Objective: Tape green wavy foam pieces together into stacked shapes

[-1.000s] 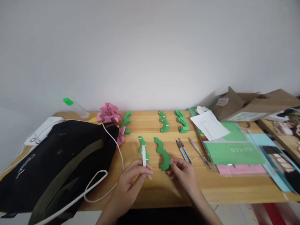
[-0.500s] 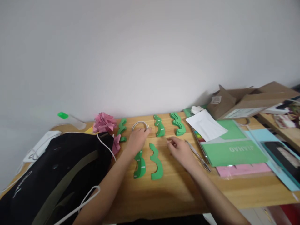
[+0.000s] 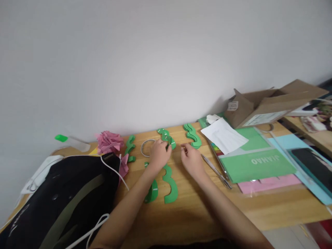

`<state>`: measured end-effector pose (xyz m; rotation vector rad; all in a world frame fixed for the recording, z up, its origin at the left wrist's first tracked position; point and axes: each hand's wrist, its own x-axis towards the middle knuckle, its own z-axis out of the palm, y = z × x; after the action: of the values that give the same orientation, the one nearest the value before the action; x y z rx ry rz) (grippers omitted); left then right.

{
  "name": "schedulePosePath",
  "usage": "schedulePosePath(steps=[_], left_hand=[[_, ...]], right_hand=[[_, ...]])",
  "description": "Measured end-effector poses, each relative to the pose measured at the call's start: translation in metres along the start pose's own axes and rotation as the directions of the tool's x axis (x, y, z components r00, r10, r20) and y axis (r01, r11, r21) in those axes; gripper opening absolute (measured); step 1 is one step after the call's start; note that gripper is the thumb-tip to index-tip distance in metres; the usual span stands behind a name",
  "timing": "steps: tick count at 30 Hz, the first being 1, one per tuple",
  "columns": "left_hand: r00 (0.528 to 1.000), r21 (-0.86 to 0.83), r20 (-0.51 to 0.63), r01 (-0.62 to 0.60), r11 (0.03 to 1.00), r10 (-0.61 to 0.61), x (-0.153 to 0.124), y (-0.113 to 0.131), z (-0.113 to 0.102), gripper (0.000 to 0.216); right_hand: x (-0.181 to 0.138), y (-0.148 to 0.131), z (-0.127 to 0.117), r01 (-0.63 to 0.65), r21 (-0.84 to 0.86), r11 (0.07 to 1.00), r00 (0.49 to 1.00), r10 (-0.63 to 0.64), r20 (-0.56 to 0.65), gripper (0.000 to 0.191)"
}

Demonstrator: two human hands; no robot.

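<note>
My left hand (image 3: 158, 154) has its fingers pinched on a wavy green paper piece (image 3: 167, 137) near the back of the wooden table (image 3: 197, 211). A white tape ring (image 3: 145, 147) lies flat just left of that hand. My right hand (image 3: 191, 159) hovers beside it with fingers curled and thumb and forefinger pinched; what they hold, if anything, is too small to see. Two more wavy green pieces (image 3: 169, 184) lie under my forearms. A stack of green pieces (image 3: 192, 135) sits right of my hands.
A black drawstring bag (image 3: 54, 200) covers the left of the table. Pink paper flowers (image 3: 109, 141) and another green piece (image 3: 129, 148) lie behind it. Metal snips (image 3: 216, 171), green and pink paper packs (image 3: 255, 162), white paper (image 3: 224, 135) and a cardboard box (image 3: 269, 103) fill the right.
My left hand carried the tape ring from the near edge to the back, set it down, then took hold of a green piece. My right hand followed forward. The view shifted right.
</note>
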<state>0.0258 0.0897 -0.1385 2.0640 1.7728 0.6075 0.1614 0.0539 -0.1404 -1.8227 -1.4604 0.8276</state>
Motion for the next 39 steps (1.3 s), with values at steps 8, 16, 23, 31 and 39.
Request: schedulePosePath(steps=[8,16,23,31,39], left_hand=[[0.996,-0.534,-0.019,0.059,0.844,-0.082,-0.021,-0.018,-0.015,0.030],[0.983,-0.767,0.037,0.143,0.626,-0.180,-0.045,-0.024,-0.026,0.033],[0.960,-0.799,-0.016,0.156,0.581,-0.279,-0.052,-0.044,-0.033,0.021],[0.924,-0.963,0.021,0.122,0.242,-0.381,-0.059,-0.037,-0.040,0.032],[0.942,-0.982,0.183,0.164,-0.090,-0.282,-0.066,0.004,-0.037,0.015]], right_hand=[[0.004,0.005,0.019,-0.140,0.386,0.912,0.981,0.073,0.182,0.033],[0.005,0.005,0.018,-0.118,0.303,0.945,0.988,0.082,0.128,0.027],[0.036,-0.015,0.022,-0.011,-0.018,1.000,1.000,0.011,0.016,0.009],[-0.005,-0.028,0.013,0.164,-0.099,0.982,0.986,-0.167,-0.023,0.019],[-0.059,-0.051,0.006,0.622,-0.265,0.737,0.691,-0.676,-0.256,0.022]])
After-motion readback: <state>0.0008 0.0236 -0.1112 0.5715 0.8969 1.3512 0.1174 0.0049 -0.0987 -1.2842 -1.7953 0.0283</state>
